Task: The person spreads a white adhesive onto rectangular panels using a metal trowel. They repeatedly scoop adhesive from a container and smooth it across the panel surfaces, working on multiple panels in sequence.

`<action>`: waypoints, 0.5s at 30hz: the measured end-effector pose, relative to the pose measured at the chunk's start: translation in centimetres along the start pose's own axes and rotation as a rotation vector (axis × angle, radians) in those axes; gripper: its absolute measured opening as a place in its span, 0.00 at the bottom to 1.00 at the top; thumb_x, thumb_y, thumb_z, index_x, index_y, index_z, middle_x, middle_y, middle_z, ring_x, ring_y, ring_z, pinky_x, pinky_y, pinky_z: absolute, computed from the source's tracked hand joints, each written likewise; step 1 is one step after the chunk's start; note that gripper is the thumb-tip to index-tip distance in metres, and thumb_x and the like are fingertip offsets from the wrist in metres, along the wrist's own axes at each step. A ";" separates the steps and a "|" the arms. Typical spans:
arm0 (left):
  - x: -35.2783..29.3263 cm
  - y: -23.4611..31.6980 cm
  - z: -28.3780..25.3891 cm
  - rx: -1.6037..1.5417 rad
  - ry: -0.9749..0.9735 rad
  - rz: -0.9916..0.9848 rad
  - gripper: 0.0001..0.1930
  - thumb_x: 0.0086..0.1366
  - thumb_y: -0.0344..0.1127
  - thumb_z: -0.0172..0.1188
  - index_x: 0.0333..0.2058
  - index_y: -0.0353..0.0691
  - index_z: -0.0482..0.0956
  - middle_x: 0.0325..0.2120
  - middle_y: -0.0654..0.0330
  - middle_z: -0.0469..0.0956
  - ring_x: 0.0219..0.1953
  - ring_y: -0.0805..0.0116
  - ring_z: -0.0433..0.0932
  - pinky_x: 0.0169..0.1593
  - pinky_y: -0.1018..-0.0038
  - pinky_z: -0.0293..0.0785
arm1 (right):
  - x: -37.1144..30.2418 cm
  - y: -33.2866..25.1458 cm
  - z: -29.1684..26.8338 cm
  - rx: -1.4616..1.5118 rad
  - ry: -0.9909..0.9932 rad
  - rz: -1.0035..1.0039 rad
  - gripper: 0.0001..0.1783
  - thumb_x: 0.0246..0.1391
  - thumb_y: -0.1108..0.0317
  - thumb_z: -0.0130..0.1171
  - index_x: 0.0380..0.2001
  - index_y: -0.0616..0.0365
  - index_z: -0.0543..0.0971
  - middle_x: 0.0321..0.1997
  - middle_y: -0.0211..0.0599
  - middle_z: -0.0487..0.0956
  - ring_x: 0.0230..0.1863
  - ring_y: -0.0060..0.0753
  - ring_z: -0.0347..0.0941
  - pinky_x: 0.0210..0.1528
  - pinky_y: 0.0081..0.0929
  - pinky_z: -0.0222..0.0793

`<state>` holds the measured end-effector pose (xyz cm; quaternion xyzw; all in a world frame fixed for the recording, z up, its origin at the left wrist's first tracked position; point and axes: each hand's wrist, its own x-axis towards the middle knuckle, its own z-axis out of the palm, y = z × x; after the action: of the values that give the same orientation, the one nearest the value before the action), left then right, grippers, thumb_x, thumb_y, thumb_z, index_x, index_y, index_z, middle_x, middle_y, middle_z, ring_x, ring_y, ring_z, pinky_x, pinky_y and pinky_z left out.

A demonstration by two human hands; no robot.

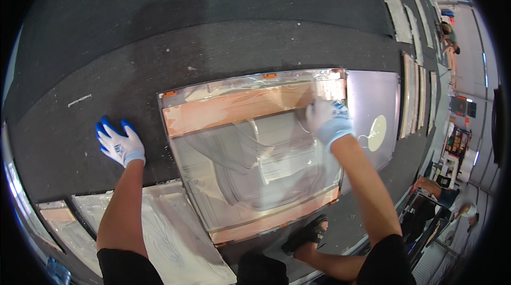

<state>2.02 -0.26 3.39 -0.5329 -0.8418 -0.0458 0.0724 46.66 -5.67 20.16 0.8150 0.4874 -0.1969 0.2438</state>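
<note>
My left hand (121,144), in a white glove with blue fingertips, rests on the dark surface with its fingers spread. To its right lies a rectangular panel (261,168), its middle coated with a glossy, wet-looking film that shows curved streaks. Orange-brown strips run along the panel's far side and near side; the far strip (229,112) is the broader. Over the right part of the panel is my gloved right hand (326,117). Motion blurs its fingers, so I cannot make out whether it holds anything.
A shiny grey sheet (384,91) adjoins the panel's right side, bearing a pale yellowish puddle (377,133). At lower left lies another coated pale panel (170,226). My sandalled foot (314,232) is by the near edge. Long strips (411,96) and other people (450,37) are farther right.
</note>
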 end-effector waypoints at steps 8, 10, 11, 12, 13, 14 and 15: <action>0.0 0.2 -0.4 -0.049 -0.035 -0.009 0.34 0.66 0.48 0.57 0.68 0.46 0.62 0.70 0.48 0.58 0.72 0.50 0.55 0.72 0.44 0.47 | -7.1 -15.5 -0.6 0.163 -0.092 -0.321 0.10 0.58 0.69 0.51 0.37 0.62 0.78 0.32 0.50 0.85 0.34 0.50 0.85 0.37 0.45 0.78; 0.0 0.2 -0.5 -0.054 -0.048 -0.009 0.35 0.66 0.49 0.57 0.69 0.46 0.61 0.70 0.48 0.57 0.72 0.49 0.54 0.72 0.44 0.46 | -8.4 -17.4 -0.7 0.195 -0.118 -0.425 0.09 0.57 0.70 0.52 0.37 0.64 0.77 0.31 0.49 0.84 0.33 0.49 0.85 0.36 0.44 0.78; 0.0 0.2 -0.6 -0.062 -0.063 -0.014 0.35 0.66 0.49 0.57 0.69 0.46 0.60 0.70 0.48 0.56 0.73 0.49 0.53 0.72 0.44 0.46 | -8.9 -18.5 -0.5 0.157 -0.080 -0.403 0.15 0.65 0.59 0.48 0.32 0.58 0.78 0.26 0.48 0.83 0.29 0.49 0.82 0.33 0.44 0.78; 0.0 0.2 -0.7 -0.072 -0.058 -0.005 0.36 0.66 0.49 0.57 0.69 0.46 0.60 0.70 0.47 0.56 0.73 0.48 0.53 0.72 0.44 0.45 | -9.2 -18.9 -0.4 0.187 -0.030 -0.450 0.16 0.65 0.59 0.48 0.31 0.58 0.77 0.26 0.48 0.82 0.29 0.49 0.82 0.33 0.45 0.77; 0.0 0.2 -0.8 -0.071 -0.067 -0.006 0.36 0.66 0.50 0.56 0.70 0.46 0.59 0.71 0.47 0.55 0.73 0.48 0.51 0.73 0.45 0.44 | -9.6 -19.3 -0.3 0.211 -0.022 -0.482 0.16 0.65 0.58 0.48 0.31 0.58 0.77 0.25 0.48 0.82 0.29 0.50 0.82 0.33 0.45 0.77; -0.2 0.0 -1.1 -0.041 -0.132 -0.041 0.36 0.66 0.50 0.56 0.70 0.46 0.58 0.71 0.47 0.54 0.74 0.48 0.51 0.73 0.45 0.43 | -10.2 -19.6 -0.2 0.226 -0.053 -0.496 0.16 0.65 0.58 0.48 0.31 0.58 0.77 0.25 0.48 0.82 0.28 0.50 0.82 0.33 0.45 0.77; -0.2 0.1 -1.1 -0.087 -0.130 -0.029 0.36 0.66 0.50 0.56 0.70 0.46 0.58 0.71 0.47 0.54 0.74 0.48 0.50 0.73 0.45 0.43 | -10.3 -19.9 -0.1 0.252 -0.022 -0.530 0.17 0.66 0.58 0.48 0.31 0.58 0.77 0.25 0.49 0.82 0.28 0.50 0.81 0.34 0.45 0.77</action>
<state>2.25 -0.57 4.49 -0.5251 -0.8496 -0.0486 -0.0064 24.32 -4.70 21.94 0.6809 0.6523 -0.3218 0.0860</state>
